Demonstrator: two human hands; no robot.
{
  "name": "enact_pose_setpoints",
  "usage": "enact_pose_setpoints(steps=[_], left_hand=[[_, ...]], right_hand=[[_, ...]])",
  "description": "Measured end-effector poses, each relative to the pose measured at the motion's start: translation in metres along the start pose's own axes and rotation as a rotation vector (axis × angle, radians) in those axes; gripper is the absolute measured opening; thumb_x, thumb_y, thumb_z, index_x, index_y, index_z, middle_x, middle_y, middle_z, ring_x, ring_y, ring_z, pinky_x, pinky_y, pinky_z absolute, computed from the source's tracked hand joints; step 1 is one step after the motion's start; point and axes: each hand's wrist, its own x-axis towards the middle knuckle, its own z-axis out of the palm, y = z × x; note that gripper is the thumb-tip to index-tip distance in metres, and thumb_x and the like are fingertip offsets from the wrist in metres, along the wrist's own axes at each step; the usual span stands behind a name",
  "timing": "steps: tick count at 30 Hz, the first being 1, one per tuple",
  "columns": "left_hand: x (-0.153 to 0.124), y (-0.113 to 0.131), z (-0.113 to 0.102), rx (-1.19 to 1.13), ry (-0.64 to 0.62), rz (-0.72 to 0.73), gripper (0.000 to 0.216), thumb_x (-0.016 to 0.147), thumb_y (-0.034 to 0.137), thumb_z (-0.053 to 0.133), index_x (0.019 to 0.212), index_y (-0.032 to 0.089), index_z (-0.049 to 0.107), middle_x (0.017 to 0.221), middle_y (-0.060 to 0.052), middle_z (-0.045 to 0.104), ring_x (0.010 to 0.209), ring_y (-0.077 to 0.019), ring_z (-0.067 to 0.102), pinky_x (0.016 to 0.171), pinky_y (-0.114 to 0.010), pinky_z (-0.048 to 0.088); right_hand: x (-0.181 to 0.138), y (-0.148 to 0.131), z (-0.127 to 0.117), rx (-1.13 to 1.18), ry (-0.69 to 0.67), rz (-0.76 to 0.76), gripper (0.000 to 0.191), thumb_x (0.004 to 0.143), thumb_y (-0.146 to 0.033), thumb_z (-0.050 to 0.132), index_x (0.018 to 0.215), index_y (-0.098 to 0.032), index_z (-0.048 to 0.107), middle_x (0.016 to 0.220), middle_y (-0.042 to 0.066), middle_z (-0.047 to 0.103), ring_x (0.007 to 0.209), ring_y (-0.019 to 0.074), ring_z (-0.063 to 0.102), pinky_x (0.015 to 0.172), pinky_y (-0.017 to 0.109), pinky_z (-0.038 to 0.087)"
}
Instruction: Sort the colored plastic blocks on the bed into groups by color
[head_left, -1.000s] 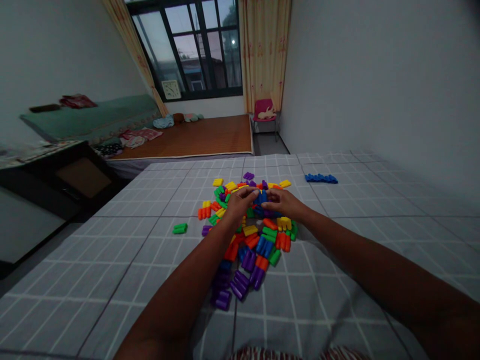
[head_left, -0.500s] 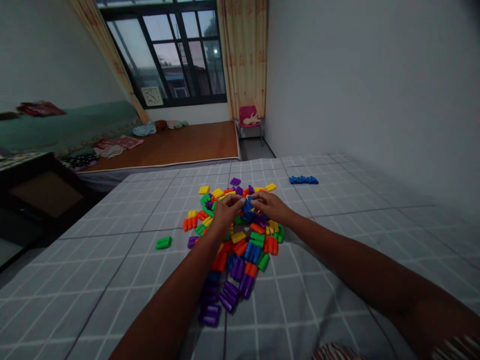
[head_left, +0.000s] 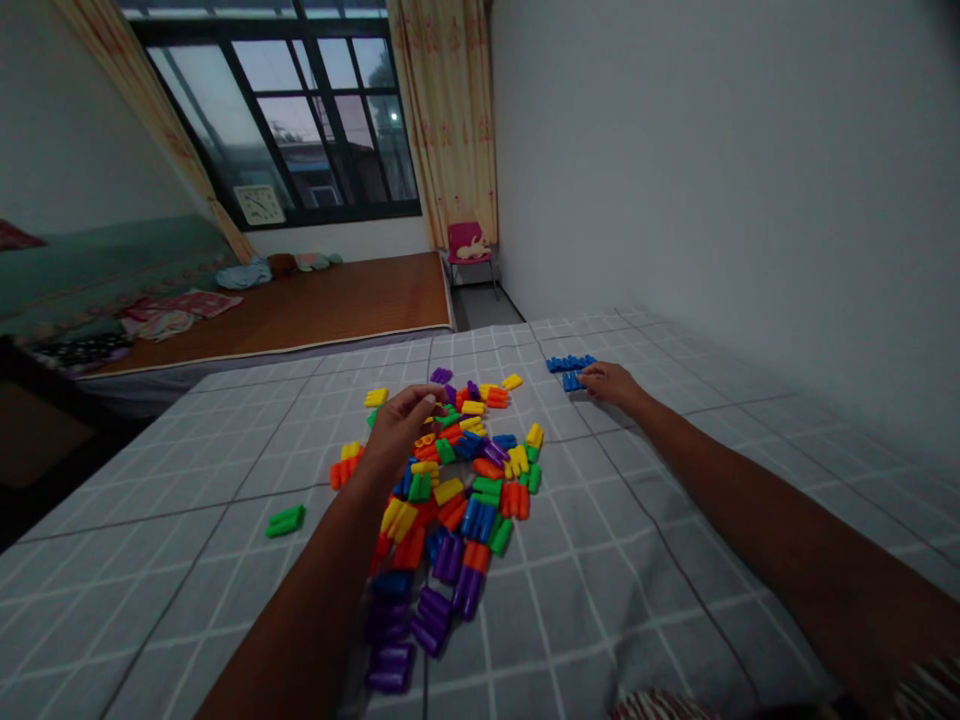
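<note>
Far out on the checked bed sheet, a single blue block is held at the fingertips of the right hand, its grip nearly closed, just beside the row of blue blocks. The left hand is poised, loosely curled, over the pile of coloured blocks; whether anything is gripped cannot be told. A lone green block is seen well apart.

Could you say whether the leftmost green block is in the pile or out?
Out: the green plastic block lies alone, clear of it.
</note>
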Motion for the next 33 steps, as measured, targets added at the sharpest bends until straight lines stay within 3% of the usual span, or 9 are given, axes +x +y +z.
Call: enact_pose_setpoints(steps=[4, 9, 16, 19, 23, 27, 30, 33], left_hand=[[0.001, -0.010, -0.002, 0.030, -0.033, -0.030, 0.038, 0.064, 0.048, 0.075, 0.086, 0.017, 0.070, 0.091, -0.005, 0.068, 0.076, -0.0154, 0.064, 0.062, -0.025, 0.053], [0.003, -0.015, -0.008, 0.073, -0.015, -0.049, 0.038, 0.063, 0.050, 0.074, 0.083, 0.017, 0.070, 0.087, -0.005, 0.068, 0.076, -0.0166, 0.065, 0.062, -0.026, 0.054], [0.005, -0.017, -0.007, 0.096, -0.037, -0.042, 0.040, 0.064, 0.050, 0.074, 0.085, 0.017, 0.070, 0.088, -0.005, 0.069, 0.077, -0.0162, 0.064, 0.064, -0.025, 0.052], [0.004, -0.017, -0.006, 0.155, -0.056, -0.037, 0.043, 0.065, 0.052, 0.072, 0.087, 0.016, 0.070, 0.080, -0.005, 0.069, 0.075, -0.0172, 0.064, 0.062, -0.026, 0.051], [0.005, -0.017, -0.008, 0.200, -0.058, -0.028, 0.043, 0.066, 0.052, 0.070, 0.088, 0.015, 0.069, 0.078, -0.004, 0.068, 0.074, -0.0172, 0.064, 0.064, -0.027, 0.051], [0.009, -0.019, -0.012, 0.192, -0.031, 0.007, 0.040, 0.068, 0.050, 0.069, 0.088, 0.016, 0.068, 0.084, -0.004, 0.069, 0.078, -0.0179, 0.065, 0.067, -0.028, 0.052], [0.013, -0.025, -0.014, 0.232, -0.032, 0.034, 0.037, 0.071, 0.047, 0.065, 0.089, 0.015, 0.067, 0.081, -0.004, 0.068, 0.076, -0.0174, 0.065, 0.066, -0.028, 0.052], [0.015, -0.034, -0.015, 0.314, -0.069, 0.064, 0.034, 0.073, 0.043, 0.062, 0.088, 0.014, 0.067, 0.076, -0.004, 0.067, 0.072, -0.0170, 0.064, 0.063, -0.027, 0.050]], right_hand=[[0.004, 0.000, 0.008, -0.310, 0.017, -0.036, 0.030, 0.082, -0.038, 0.058, 0.099, -0.015, 0.066, 0.076, 0.008, 0.072, 0.079, 0.0238, 0.068, 0.077, 0.039, 0.052], [0.001, -0.003, 0.005, -0.443, 0.015, -0.039, 0.035, 0.083, -0.045, 0.055, 0.102, -0.017, 0.066, 0.089, 0.010, 0.072, 0.091, 0.0255, 0.067, 0.080, 0.036, 0.049], [-0.012, -0.019, 0.018, -0.564, 0.034, -0.074, 0.067, 0.078, -0.067, 0.051, 0.121, -0.015, 0.057, 0.115, 0.018, 0.063, 0.106, 0.0307, 0.060, 0.086, 0.042, 0.047], [-0.012, -0.024, 0.023, -0.642, 0.021, -0.100, 0.062, 0.078, -0.060, 0.056, 0.121, -0.016, 0.058, 0.118, 0.018, 0.062, 0.107, 0.0308, 0.059, 0.086, 0.042, 0.047], [-0.008, -0.024, 0.008, -0.620, -0.031, -0.118, 0.052, 0.080, -0.049, 0.057, 0.120, -0.015, 0.059, 0.116, 0.015, 0.064, 0.100, 0.0277, 0.062, 0.083, 0.037, 0.048], [-0.026, -0.038, 0.005, -0.493, -0.164, -0.289, 0.048, 0.080, -0.051, 0.059, 0.114, -0.018, 0.062, 0.105, 0.010, 0.067, 0.088, 0.0225, 0.063, 0.075, 0.031, 0.047], [-0.056, -0.063, 0.023, -0.366, -0.339, -0.489, 0.048, 0.079, -0.055, 0.059, 0.111, -0.019, 0.063, 0.101, 0.008, 0.067, 0.082, 0.0197, 0.062, 0.072, 0.030, 0.046], [-0.072, -0.085, 0.045, -0.347, -0.396, -0.608, 0.054, 0.076, -0.059, 0.062, 0.112, -0.019, 0.064, 0.103, 0.010, 0.067, 0.088, 0.0220, 0.061, 0.075, 0.031, 0.046]])
